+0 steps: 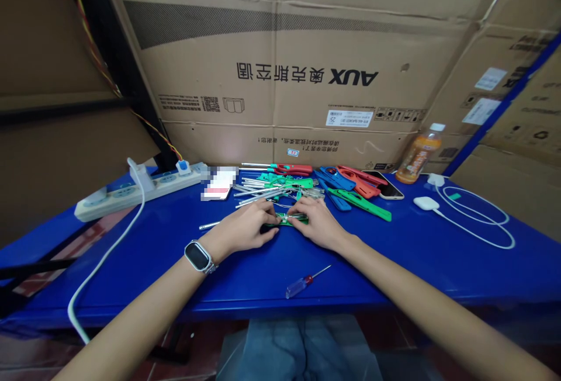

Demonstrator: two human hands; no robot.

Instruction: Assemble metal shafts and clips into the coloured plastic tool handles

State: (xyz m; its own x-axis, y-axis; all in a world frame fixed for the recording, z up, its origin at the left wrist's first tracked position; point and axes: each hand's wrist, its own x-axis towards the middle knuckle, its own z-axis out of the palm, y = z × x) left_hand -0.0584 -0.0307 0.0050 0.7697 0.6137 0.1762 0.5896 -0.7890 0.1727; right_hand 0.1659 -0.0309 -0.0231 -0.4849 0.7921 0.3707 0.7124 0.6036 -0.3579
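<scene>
A green long-nosed lighter [287, 221] lies low over the blue table between my hands, its inside partly showing. My left hand [248, 226] pinches its left part, and a thin metal tube [209, 226] sticks out beyond that hand. The fingers of my right hand [321, 224] are closed on the right part and hide much of it. Just behind my hands is a pile of metal lighter tubes [249, 193] and green parts. A screwdriver [300, 286] with a clear and red handle lies nearer the table's front edge.
Blue, red and green casings [362, 203] lie right of the pile, with a red-and-green lighter [291, 169] behind it. A phone [388, 188], a bottle [416, 156] and a white cable [477, 235] are on the right. A power strip [131, 191] stands left.
</scene>
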